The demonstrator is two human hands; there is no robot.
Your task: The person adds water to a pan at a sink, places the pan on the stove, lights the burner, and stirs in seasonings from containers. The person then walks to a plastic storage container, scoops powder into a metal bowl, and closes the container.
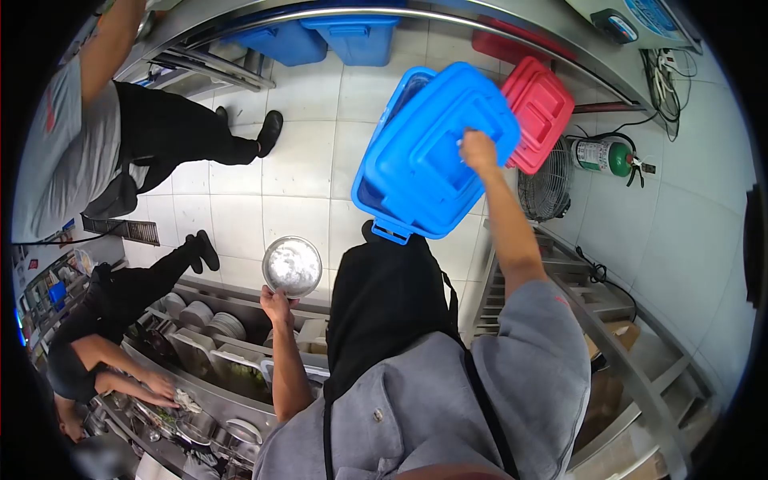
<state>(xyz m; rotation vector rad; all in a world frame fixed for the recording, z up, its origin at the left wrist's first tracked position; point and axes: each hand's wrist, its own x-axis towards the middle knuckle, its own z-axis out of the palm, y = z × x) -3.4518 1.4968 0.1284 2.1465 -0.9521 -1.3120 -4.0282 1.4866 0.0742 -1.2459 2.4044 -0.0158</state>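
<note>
My left hand is closed on the rim of a round metal bowl holding a white, powdery substance. It holds the bowl above the tiled floor, beside the counter. My right arm reaches forward, and my right hand is closed at the raised middle of a blue plastic lid. That lid sits askew over a blue bin, leaving a dark gap along the bin's left side. What lies inside the bin is hidden.
A red lidded bin, a floor fan and a green fire extinguisher stand to the right. More blue bins are under the far steel table. Two people work at left; one person's hands are over the counter.
</note>
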